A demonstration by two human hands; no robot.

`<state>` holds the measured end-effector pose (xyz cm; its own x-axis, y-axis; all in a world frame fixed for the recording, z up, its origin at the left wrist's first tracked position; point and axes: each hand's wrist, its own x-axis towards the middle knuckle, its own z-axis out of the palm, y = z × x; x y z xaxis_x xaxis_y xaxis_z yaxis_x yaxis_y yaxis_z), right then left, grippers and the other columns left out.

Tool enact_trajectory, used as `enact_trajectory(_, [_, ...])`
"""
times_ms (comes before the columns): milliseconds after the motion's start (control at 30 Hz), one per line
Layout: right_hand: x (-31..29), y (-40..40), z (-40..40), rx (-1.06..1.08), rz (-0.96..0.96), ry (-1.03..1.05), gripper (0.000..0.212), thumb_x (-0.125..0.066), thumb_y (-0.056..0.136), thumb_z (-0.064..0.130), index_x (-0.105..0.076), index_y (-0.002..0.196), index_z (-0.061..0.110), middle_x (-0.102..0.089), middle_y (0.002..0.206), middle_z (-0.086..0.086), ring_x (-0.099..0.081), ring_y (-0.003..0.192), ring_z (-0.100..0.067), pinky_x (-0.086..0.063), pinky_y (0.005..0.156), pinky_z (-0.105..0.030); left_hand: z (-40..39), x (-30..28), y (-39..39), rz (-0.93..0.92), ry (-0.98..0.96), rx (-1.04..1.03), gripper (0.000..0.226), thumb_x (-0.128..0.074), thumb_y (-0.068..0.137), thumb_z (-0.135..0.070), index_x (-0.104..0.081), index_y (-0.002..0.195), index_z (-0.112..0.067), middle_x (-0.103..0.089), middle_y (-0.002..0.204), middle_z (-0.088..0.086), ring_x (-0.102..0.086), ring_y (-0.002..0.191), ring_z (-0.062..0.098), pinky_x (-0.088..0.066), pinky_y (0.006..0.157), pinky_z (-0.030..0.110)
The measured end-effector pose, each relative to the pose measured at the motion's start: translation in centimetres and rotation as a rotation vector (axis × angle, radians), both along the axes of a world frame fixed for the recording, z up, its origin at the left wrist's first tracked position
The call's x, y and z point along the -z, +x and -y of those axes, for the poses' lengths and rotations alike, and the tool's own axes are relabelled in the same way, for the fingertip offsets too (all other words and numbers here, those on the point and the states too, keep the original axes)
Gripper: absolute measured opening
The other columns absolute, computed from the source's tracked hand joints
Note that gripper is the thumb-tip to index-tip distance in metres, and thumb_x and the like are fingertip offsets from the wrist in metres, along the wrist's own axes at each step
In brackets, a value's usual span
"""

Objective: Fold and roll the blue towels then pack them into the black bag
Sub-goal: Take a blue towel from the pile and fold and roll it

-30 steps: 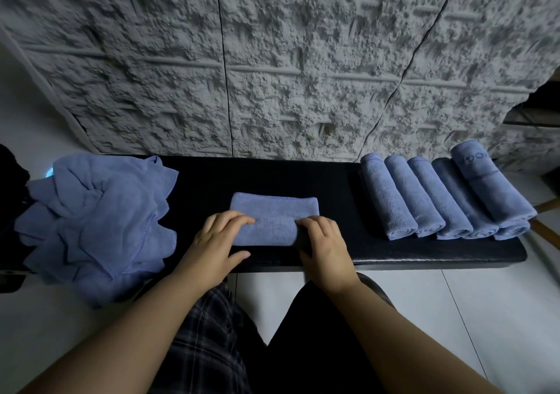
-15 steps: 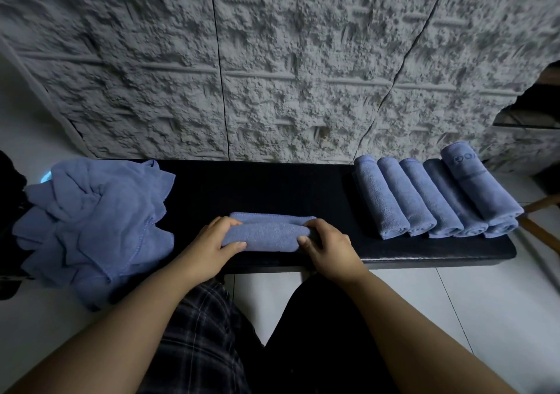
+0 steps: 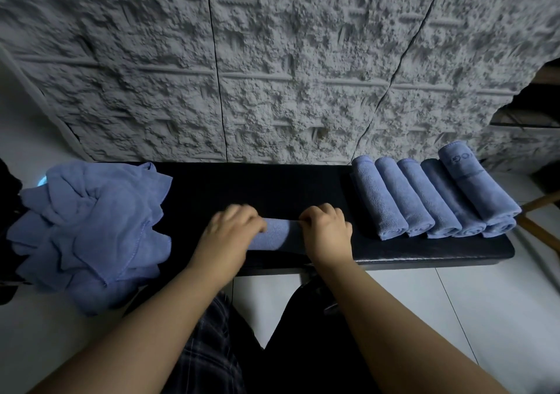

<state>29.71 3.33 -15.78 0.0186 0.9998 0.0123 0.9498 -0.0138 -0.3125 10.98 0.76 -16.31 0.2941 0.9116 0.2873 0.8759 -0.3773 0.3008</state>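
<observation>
1. The rolled blue towel (image 3: 274, 236) lies crosswise on the black padded bench (image 3: 272, 187), near its front edge and roughly midway along it.
2. The left hand (image 3: 230, 230) covers the roll's left end and the right hand (image 3: 327, 231) its right end. Both sets of fingers curl over the cloth and press it down, so each hand grips the towel.
3. Judged by its look, the towel is soft, light, plush cloth. It will spring loose unless held, so the best hold is around the whole roll with the free edge pinned underneath.
4. To the right, a row of finished towel rolls (image 3: 424, 199) lies side by side, one more stacked on top at the far end.
5. To the left, a heap of unfolded blue towels (image 3: 91, 224) hangs over the bench's end.
6. The left hand is blurred, so its fingertips cannot be made out. The roll's ends are hidden under the hands. A dark shape (image 3: 7, 199) at the left edge is cut off; whether it is the black bag cannot be told.
</observation>
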Motion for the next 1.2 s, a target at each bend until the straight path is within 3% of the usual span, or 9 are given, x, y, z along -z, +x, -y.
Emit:
enact_trajectory(167, [0.8, -0.7, -0.7, -0.094, 0.012, 0.177, 0.013, -0.064, 0.076, 0.001, -0.069, 0.083, 0.011, -0.06, 0.082, -0.011, -0.056, 0.078, -0.034, -0.038, 0.058, -0.034, 1.3, 1.1, 0.9, -0.03, -0.046, 0.037, 0.045, -0.054, 0.073, -0.012, -0.063, 0.118, -0.016, -0.061, 0.118, -0.003, -0.046, 0.111, 0.014, -0.042, 0.094, 0.025])
enact_trajectory(267, [0.8, -1.3, -0.5, -0.177, 0.027, 0.286, 0.012, -0.058, 0.072, 0.006, -0.066, 0.077, 0.012, -0.059, 0.075, -0.007, -0.056, 0.068, -0.029, -0.046, 0.052, -0.034, 1.0, 1.2, 0.6, -0.114, -0.075, 0.033, 0.047, -0.047, 0.077, -0.022, -0.062, 0.12, -0.015, -0.061, 0.123, -0.001, -0.049, 0.118, 0.018, -0.043, 0.096, 0.031])
enact_trajectory(400, [2.9, -3.0, 1.9, -0.307, 0.003, 0.228, 0.039, -0.038, 0.092, 0.028, -0.066, 0.112, 0.009, -0.066, 0.113, -0.008, -0.062, 0.108, -0.028, -0.045, 0.094, -0.036, 0.9, 1.6, 1.2, -0.189, -0.171, 0.019, 0.053, -0.066, 0.07, -0.018, -0.06, 0.123, -0.014, -0.056, 0.133, 0.0, -0.049, 0.126, 0.021, -0.031, 0.107, 0.038])
enact_trajectory(567, [4.0, -2.7, 2.6, -0.356, 0.212, 0.061, 0.061, -0.015, 0.101, 0.043, -0.041, 0.14, 0.004, -0.041, 0.147, -0.01, -0.032, 0.139, -0.024, -0.016, 0.112, -0.039, -0.5, 1.0, 0.5, -0.03, -0.333, 0.014, 0.054, -0.039, 0.096, -0.02, -0.022, 0.147, -0.025, -0.015, 0.154, -0.013, -0.009, 0.143, 0.006, -0.002, 0.113, 0.021])
enact_trajectory(700, [2.2, -2.3, 1.4, -0.43, 0.091, -0.114, 0.087, 0.014, 0.081, 0.06, -0.004, 0.15, 0.01, 0.0, 0.159, -0.002, 0.019, 0.138, -0.011, 0.019, 0.111, -0.026, -2.3, 0.1, -0.1, -0.078, -0.486, 0.004, 0.057, -0.038, 0.097, -0.032, -0.013, 0.149, -0.031, -0.009, 0.156, -0.014, -0.004, 0.143, 0.007, -0.008, 0.115, 0.027])
enact_trajectory(767, [1.6, -2.3, 0.9, -0.42, 0.085, -0.19, 0.086, 0.009, 0.081, 0.063, 0.005, 0.15, 0.012, 0.011, 0.159, 0.0, 0.028, 0.134, -0.007, 0.021, 0.107, -0.024, -2.9, -0.4, -0.1, -0.066, -0.561, -0.003, 0.058, -0.04, 0.096, -0.035, -0.015, 0.148, -0.034, -0.014, 0.155, -0.012, -0.009, 0.142, 0.011, -0.017, 0.113, 0.03])
enact_trajectory(867, [1.5, -2.5, 0.8, -0.32, 0.082, -0.251, 0.064, -0.012, 0.101, 0.046, 0.007, 0.15, 0.01, 0.014, 0.158, -0.002, 0.022, 0.142, -0.012, 0.017, 0.11, -0.027, -2.8, -0.8, 0.1, -0.04, -0.593, -0.025, 0.058, -0.043, 0.095, -0.036, -0.019, 0.148, -0.033, -0.025, 0.15, -0.009, -0.023, 0.133, 0.016, -0.028, 0.105, 0.028])
enact_trajectory(967, [1.4, -1.6, 1.0, -0.172, 0.108, -0.264, 0.07, -0.005, 0.097, 0.053, 0.007, 0.15, 0.009, 0.013, 0.158, -0.004, 0.017, 0.144, -0.016, 0.014, 0.113, -0.031, -1.3, -0.7, 0.5, -0.021, -0.599, -0.029, 0.057, -0.042, 0.097, -0.032, -0.018, 0.148, -0.03, -0.029, 0.146, -0.008, -0.027, 0.127, 0.017, -0.031, 0.103, 0.03])
enact_trajectory(1200, [-0.6, 1.3, 2.6, 0.1, -0.033, -0.205, 0.064, -0.037, 0.099, 0.038, -0.016, 0.147, 0.002, -0.021, 0.154, -0.013, -0.016, 0.142, -0.027, -0.013, 0.114, -0.032, -0.3, -1.0, 0.6, -0.142, -0.68, -0.036, 0.073, -0.048, 0.092, -0.024, -0.003, 0.15, -0.03, -0.025, 0.146, -0.002, -0.027, 0.127, 0.021, -0.032, 0.105, 0.03])
